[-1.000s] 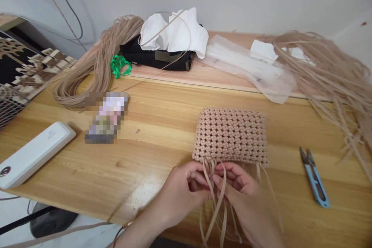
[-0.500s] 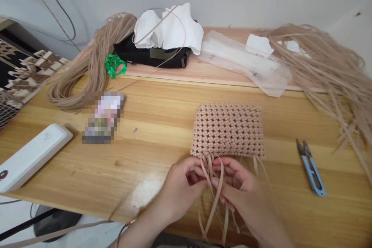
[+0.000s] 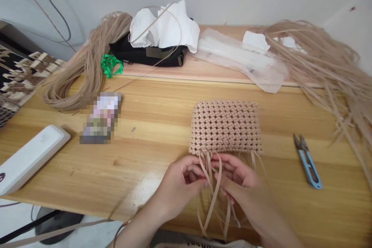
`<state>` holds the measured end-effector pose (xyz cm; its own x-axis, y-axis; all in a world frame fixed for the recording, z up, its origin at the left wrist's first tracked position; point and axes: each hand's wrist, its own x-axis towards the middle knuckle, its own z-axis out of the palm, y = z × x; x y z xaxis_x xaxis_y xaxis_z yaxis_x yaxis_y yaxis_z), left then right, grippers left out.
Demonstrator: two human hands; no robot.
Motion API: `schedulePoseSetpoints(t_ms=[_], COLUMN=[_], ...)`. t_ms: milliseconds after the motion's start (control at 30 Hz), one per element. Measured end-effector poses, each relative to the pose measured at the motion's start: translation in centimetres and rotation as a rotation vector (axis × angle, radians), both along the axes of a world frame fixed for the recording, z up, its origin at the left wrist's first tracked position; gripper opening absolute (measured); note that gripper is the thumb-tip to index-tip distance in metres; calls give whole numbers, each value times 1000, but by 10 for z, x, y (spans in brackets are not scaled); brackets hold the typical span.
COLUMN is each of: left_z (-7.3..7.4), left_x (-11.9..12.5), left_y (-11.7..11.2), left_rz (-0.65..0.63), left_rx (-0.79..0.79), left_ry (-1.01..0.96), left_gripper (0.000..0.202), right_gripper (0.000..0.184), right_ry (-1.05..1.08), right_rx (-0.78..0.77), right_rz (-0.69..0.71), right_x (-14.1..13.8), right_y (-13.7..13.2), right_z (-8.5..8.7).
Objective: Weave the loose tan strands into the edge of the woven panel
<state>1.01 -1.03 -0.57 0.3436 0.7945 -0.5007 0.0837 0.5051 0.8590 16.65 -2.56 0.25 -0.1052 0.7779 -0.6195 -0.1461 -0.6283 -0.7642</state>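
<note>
A pinkish-tan woven mat lies flat on the wooden table. Loose flat strips hang from its near edge down past the table front. My left hand and my right hand meet just below that edge, fingers curled and pinching the strips close to the weave. The strip ends trail between my wrists.
Blue thread snips lie right of the mat. A big tangle of tan strips fills the right side; a coiled bundle lies back left. A white case, a blurred packet, a black bag under white cloth and a plastic sleeve are also there.
The view has drifted a little, so everything sits slightly higher and further left in frame. My hands stay at the mat's near edge, fingers shifting slightly on the strips.
</note>
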Motion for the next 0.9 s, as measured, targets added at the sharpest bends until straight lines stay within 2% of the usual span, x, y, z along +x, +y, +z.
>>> schedulePoseSetpoints(t_ms=[667,900], left_z=[-1,0], left_x=[-10,-7], left_y=[-7,-7], left_rz=[-86,-14], left_rx=[21,26], left_ry=[59,60], left_gripper=[38,31], right_gripper=[27,28], right_ry=[32,28], right_rx=[17,13], right_rz=[-9,-5], right_x=[1,0], right_y=[-1,0], right_z=[-3,-1])
